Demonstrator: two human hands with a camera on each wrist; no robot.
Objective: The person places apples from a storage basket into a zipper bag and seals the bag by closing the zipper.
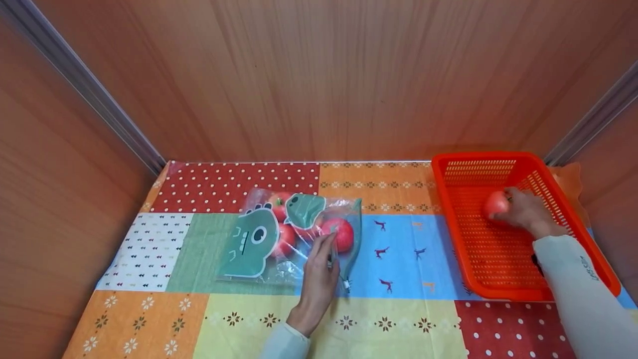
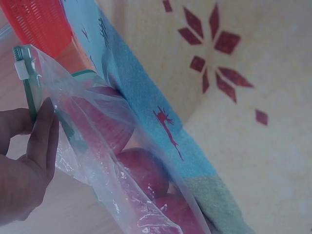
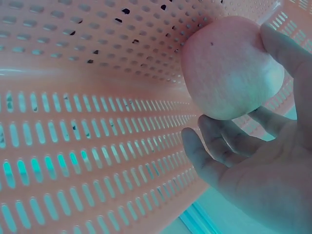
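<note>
On the left of the cloth lies a clear slider bag with a green cartoon monster print and several red apples inside. My left hand is at the bag's right end; its fingers and thumb pinch the green zip edge, near the white slider. Inside the orange-red plastic basket at the right, my right hand grips a pinkish-red apple. The thumb presses one side of this apple and the fingers curl under the other, close to the basket's perforated surfaces.
A patchwork-patterned cloth covers the table under the bag and basket. Wood-grain panels rise behind and on both sides, and the basket stands close to the right one. Blue patterned cloth shows between bag and basket.
</note>
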